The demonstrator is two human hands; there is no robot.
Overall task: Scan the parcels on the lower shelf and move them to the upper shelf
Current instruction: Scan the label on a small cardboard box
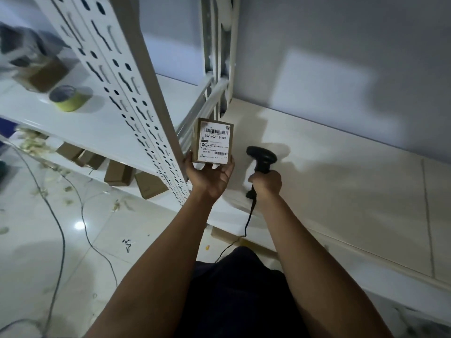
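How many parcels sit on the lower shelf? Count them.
4, in a row: far-left parcel, second parcel beside it, third parcel, fourth parcel nearest the post. The upper shelf may hide others.

Your left hand holds a matt brown cardboard parcel with a smooth white paper label. Your right hand grips a black plastic scanner. Left of your hands, a painted perforated metal upright; below, glossy floor tiles.
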